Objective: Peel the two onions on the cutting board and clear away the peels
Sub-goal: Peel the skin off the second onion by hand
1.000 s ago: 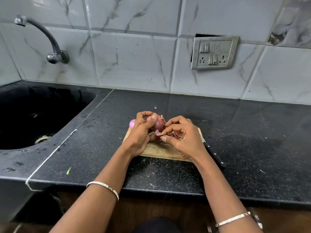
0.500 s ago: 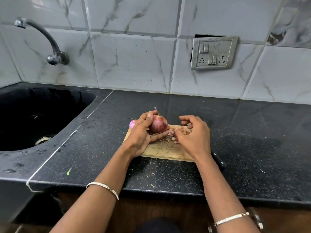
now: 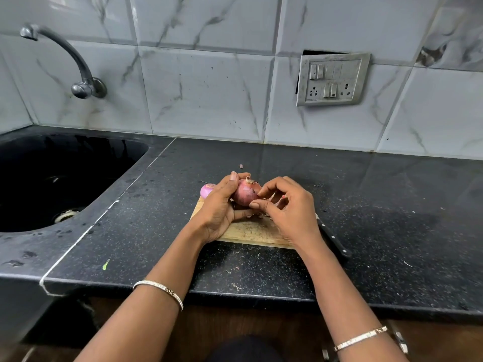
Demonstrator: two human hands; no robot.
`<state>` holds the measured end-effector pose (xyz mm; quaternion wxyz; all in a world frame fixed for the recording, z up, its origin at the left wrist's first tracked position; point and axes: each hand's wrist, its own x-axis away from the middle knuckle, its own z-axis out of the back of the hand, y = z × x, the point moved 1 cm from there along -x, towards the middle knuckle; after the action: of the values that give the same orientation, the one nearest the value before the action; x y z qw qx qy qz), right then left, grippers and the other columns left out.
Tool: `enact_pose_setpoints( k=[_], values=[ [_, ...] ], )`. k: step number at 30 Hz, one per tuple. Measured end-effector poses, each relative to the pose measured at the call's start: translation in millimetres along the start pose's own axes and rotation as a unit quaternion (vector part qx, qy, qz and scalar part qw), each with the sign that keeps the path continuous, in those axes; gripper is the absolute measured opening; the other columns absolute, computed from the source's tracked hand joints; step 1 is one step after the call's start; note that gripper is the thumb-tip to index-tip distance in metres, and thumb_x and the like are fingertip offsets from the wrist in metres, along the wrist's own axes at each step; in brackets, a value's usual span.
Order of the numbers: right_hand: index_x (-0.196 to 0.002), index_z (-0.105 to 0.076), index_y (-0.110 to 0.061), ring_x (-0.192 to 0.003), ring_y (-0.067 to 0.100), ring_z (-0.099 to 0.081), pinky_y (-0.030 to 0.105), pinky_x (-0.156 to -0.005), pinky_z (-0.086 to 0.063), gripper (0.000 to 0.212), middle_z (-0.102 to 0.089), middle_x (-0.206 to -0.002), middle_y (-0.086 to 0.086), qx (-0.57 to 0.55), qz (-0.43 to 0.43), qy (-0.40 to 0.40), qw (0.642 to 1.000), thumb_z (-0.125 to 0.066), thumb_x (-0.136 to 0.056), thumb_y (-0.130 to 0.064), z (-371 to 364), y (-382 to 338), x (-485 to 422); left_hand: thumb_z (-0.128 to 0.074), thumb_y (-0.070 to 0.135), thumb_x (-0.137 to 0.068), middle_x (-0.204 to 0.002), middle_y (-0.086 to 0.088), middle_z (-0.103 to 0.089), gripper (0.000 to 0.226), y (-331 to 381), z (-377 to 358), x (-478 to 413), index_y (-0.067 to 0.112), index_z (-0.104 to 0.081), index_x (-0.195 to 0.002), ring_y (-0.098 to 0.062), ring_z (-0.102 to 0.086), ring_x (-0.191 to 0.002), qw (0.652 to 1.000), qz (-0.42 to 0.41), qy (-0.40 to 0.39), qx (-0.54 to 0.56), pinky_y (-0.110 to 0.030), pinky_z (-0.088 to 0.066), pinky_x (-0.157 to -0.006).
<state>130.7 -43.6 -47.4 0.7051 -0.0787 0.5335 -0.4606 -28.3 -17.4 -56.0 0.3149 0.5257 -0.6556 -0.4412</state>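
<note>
1. The black speckled stone countertop point(image 3: 366, 218) is glossy and flecked with white, running back to marbled grey wall tiles point(image 3: 209, 95).
2. A deep, rounded black sink point(image 3: 52, 178) is sunk into the counter's left end, with a curved metal tap point(image 3: 65, 56) above it.
3. A flat, pale wooden cutting board point(image 3: 251, 232), scored and scuffed, lies on the counter under both hands.
4. The left hand point(image 3: 219, 212) is wrapped around a round red-skinned onion point(image 3: 244, 194), holding it just above the board, dry root tuft upward.
5. The right hand point(image 3: 290, 207) pinches at the onion's right side with thumb and forefinger; whether skin is caught between them cannot be told.
6. A smooth pink peeled onion point(image 3: 207, 189) sits at the board's far left corner.
7. A black riveted knife handle point(image 3: 334, 240) lies just right of the board.
</note>
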Motion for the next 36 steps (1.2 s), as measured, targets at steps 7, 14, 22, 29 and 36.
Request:
enact_pose_setpoints(
  k=[7, 14, 22, 29, 36],
  values=[
    [-0.077, -0.071, -0.02, -0.073, 0.008, -0.06, 0.029, -0.071, -0.048, 0.017, -0.068, -0.079, -0.01, -0.027, -0.038, -0.031, 0.998, -0.088, -0.074, -0.021, 0, 1, 1, -0.039, 0.042, -0.107, -0.125, -0.018, -0.064, 0.049, 0, 0, 0, 0.006, -0.056, -0.135, -0.02, -0.072, -0.095, 1.0, 0.003, -0.005, -0.004, -0.037, -0.064, -0.074],
    [-0.079, -0.067, -0.021, -0.073, 0.005, -0.058, 0.023, -0.068, -0.046, 0.017, -0.067, -0.08, -0.009, -0.044, -0.073, -0.034, 0.996, -0.081, -0.081, -0.012, 4, -1, 3, -0.05, 0.033, -0.104, -0.119, -0.015, -0.068, 0.046, 2, -2, 2, 0.002, -0.057, -0.136, -0.022, -0.072, -0.101, 0.999, 0.008, -0.037, 0.014, -0.034, -0.064, -0.077],
    [-0.083, -0.065, -0.021, -0.094, 0.012, -0.046, 0.01, -0.08, -0.031, 0.012, -0.058, -0.089, -0.015, 0.079, 0.016, 0.029, 0.996, -0.075, -0.086, -0.015, 5, 1, 3, -0.068, 0.012, -0.089, -0.116, -0.014, -0.069, 0.046, -1, -1, 0, 0.001, -0.059, -0.132, -0.02, -0.069, -0.105, 0.997, 0.018, -0.078, 0.008, -0.036, -0.06, -0.091],
    [-0.088, -0.064, -0.019, -0.101, 0.017, -0.046, 0.035, -0.085, -0.04, 0.008, -0.059, -0.099, -0.01, 0.135, 0.094, 0.056, 0.985, -0.072, -0.088, -0.017, 3, -4, 5, -0.06, 0.032, -0.093, -0.102, -0.011, -0.073, 0.037, -1, 0, 0, 0.003, -0.063, -0.116, -0.025, -0.072, -0.101, 0.995, 0.007, -0.095, 0.005, -0.042, -0.059, -0.095],
    [-0.089, -0.064, -0.019, -0.104, 0.018, -0.047, 0.039, -0.088, -0.041, 0.012, -0.059, -0.102, -0.011, 0.151, 0.119, 0.038, 0.981, -0.074, -0.085, -0.014, 3, -9, 7, -0.042, 0.045, -0.104, -0.094, -0.011, -0.073, 0.046, 2, -4, 2, 0.004, -0.063, -0.103, -0.024, -0.073, -0.087, 0.998, -0.001, -0.06, 0.006, -0.039, -0.063, -0.08]
  ],
)
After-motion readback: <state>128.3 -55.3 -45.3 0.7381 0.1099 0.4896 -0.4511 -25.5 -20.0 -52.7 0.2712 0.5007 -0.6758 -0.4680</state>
